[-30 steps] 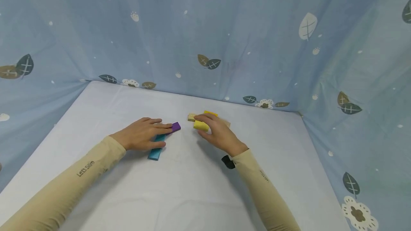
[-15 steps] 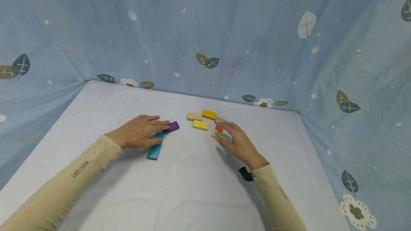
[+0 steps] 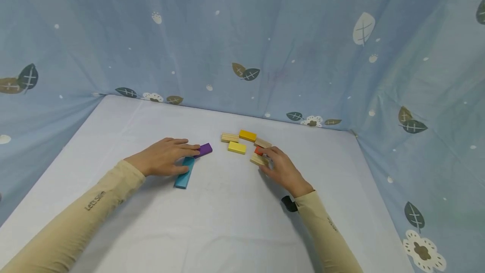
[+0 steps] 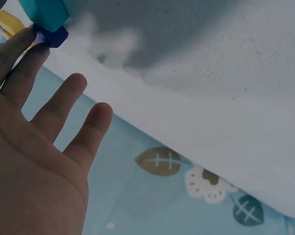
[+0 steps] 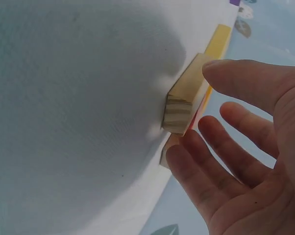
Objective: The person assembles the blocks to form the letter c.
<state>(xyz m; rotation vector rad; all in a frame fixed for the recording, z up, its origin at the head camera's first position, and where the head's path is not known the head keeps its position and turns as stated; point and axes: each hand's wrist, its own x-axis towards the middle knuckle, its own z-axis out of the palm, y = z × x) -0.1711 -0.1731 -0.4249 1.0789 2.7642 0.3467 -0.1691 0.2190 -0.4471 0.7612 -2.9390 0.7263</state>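
My left hand (image 3: 163,156) reaches over a purple block (image 3: 205,150), its fingertips touching it. The thumb lies over a light blue block (image 3: 184,173) that slants toward the near side. In the left wrist view the left hand (image 4: 39,142) has its fingers spread beside the blue and purple blocks. My right hand (image 3: 283,171) is at a plain wooden block (image 3: 259,159), thumb at its near side and fingers by a red block (image 3: 259,151), partly hidden. In the right wrist view the thumb touches the plain wooden block (image 5: 189,81), while the relaxed fingers are beyond it.
Left of the right hand lie a pale yellow block (image 3: 236,148), a striped wooden block (image 3: 230,137) and an orange-yellow block (image 3: 248,135). Another plain block (image 3: 262,143) lies behind the red one. Blue leaf-patterned cloth (image 3: 212,45) rises behind the white table (image 3: 212,231).
My right hand has left the pale yellow block and moved right to the plain wooden and red blocks. The left hand has shifted slightly left, staying on the purple block.
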